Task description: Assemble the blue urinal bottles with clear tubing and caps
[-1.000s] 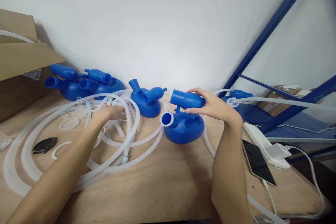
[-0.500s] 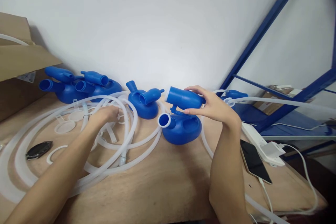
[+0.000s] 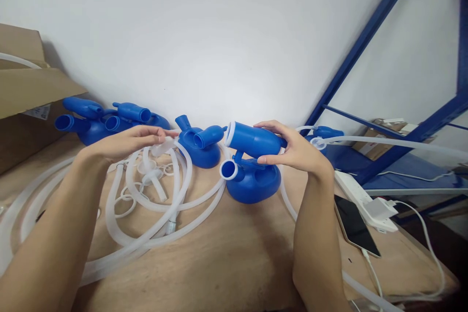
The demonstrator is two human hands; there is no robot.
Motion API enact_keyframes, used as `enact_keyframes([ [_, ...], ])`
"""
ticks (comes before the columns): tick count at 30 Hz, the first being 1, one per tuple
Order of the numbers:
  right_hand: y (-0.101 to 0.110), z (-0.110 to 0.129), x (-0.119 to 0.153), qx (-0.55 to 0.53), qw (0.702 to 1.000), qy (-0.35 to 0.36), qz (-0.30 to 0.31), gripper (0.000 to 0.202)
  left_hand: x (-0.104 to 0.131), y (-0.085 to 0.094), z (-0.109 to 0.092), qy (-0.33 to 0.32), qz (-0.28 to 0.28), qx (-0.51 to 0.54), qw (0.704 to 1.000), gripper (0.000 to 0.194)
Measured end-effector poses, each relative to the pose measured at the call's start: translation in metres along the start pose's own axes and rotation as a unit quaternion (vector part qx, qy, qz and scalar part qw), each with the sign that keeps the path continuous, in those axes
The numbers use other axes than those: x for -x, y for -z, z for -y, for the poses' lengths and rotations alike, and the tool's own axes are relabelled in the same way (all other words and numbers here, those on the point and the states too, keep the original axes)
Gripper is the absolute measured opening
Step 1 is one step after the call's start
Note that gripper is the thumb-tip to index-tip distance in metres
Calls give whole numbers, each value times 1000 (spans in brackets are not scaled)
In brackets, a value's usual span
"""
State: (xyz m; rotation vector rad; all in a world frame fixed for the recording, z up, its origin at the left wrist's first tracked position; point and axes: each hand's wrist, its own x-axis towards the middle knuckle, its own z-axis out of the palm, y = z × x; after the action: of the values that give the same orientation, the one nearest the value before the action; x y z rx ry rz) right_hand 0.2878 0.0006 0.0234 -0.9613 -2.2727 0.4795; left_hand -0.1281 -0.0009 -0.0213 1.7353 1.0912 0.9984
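My right hand (image 3: 288, 146) is wrapped round the rear of a blue cylindrical piece (image 3: 252, 139) with a white ring on its open end. This piece is above a blue round-bodied bottle (image 3: 254, 183), whose short neck also has a white rim. Over the coiled tubes, my left hand (image 3: 146, 137) has its fingers closed on a small translucent piece (image 3: 163, 146). Another blue bottle (image 3: 201, 148) stands between my hands, with a blue part on top of it.
More blue bottles (image 3: 91, 131) stand by a cardboard box (image 3: 32, 131) at the left. Clear tubing (image 3: 113, 204) and white rings (image 3: 126, 206) cover the left table. At the right are a phone (image 3: 356, 224), a power strip (image 3: 360, 195) and a blue rack (image 3: 365, 34).
My left hand has risen from among the rings and tubes, with a translucent piece in its fingers. My right hand has tilted the blue cylinder slightly, so its white ring shows more.
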Motion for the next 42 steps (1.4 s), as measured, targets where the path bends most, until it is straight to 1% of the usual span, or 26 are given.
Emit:
enact_keyframes([
  [2, -4, 2, -3, -25, 999, 20, 10, 74, 1, -25, -24, -46, -29, 126, 991, 28],
  [4, -9, 4, -7, -47, 998, 42, 27, 73, -1, -54, -46, -63, -43, 217, 973, 20],
  [5, -12, 6, -9, -52, 997, 52, 36, 73, -2, -68, -54, -63, -47, 234, 969, 16],
  [6, -15, 7, -11, -54, 996, 60, 43, 74, -3, -81, -61, -63, -67, 231, 968, 13],
  [8, -21, 9, -15, -53, 995, 69, 53, 74, -3, -100, -71, -69, -141, 194, 968, 13],
  [9, -24, 10, -16, -53, 994, 72, 57, 74, -3, -106, -73, -73, -180, 174, 965, 13],
  [10, -26, 10, -17, -54, 994, 75, 59, 74, -3, -109, -75, -79, -214, 163, 960, 13],
  [11, -27, 10, -18, -56, 994, 79, 60, 73, -2, -109, -76, -82, -236, 165, 954, 13],
  [12, -28, 10, -18, -57, 993, 82, 61, 73, -2, -108, -77, -82, -242, 182, 949, 14],
  [14, -27, 9, -18, -62, 993, 87, 56, 72, -2, -102, -78, -81, -218, 237, 943, 16],
  [16, -26, 9, -18, -71, 993, 87, 41, 70, -2, -98, -77, -77, -171, 282, 941, 18],
  [17, -26, 9, -18, -77, 993, 88, 34, 70, -3, -98, -77, -80, -161, 290, 940, 18],
  [18, -27, 10, -18, -82, 992, 90, 29, 69, -4, -100, -76, -90, -172, 287, 938, 17],
  [20, -33, 13, -20, -86, 991, 101, 37, 70, -5, -109, -74, -120, -233, 260, 929, 15],
  [22, -42, 17, -23, -80, 989, 114, 45, 71, -6, -121, -71, -165, -304, 215, 913, 18],
  [23, -47, 19, -25, -77, 989, 122, 40, 71, -6, -127, -70, -187, -332, 190, 905, 20],
  [25, -54, 23, -28, -84, 985, 152, 22, 69, -5, -133, -68, -218, -372, 142, 891, 23],
  [27, -57, 25, -29, -98, 978, 185, 15, 66, -4, -133, -66, -223, -393, 114, 885, 23],
  [29, -57, 28, -28, -89, 976, 199, 23, 64, -5, -131, -64, -200, -365, 127, 900, 23],
  [31, -55, 31, -27, -57, 980, 187, 26, 62, -6, -128, -61, -178, -317, 165, 917, 28],
  [33, -54, 34, -25, -38, 983, 176, 30, 62, -7, -129, -60, -173, -292, 190, 921, 32],
  [37, -54, 41, -22, -21, 986, 162, 33, 64, -2, -136, -62, -185, -309, 201, 911, 33],
  [40, -53, 49, -17, -1, 987, 161, 18, 66, 4, -141, -67, -198, -341, 174, 902, 32],
  [42, -53, 55, -13, 4, 985, 172, 5, 66, 8, -143, -70, -216, -360, 150, 895, 32],
])
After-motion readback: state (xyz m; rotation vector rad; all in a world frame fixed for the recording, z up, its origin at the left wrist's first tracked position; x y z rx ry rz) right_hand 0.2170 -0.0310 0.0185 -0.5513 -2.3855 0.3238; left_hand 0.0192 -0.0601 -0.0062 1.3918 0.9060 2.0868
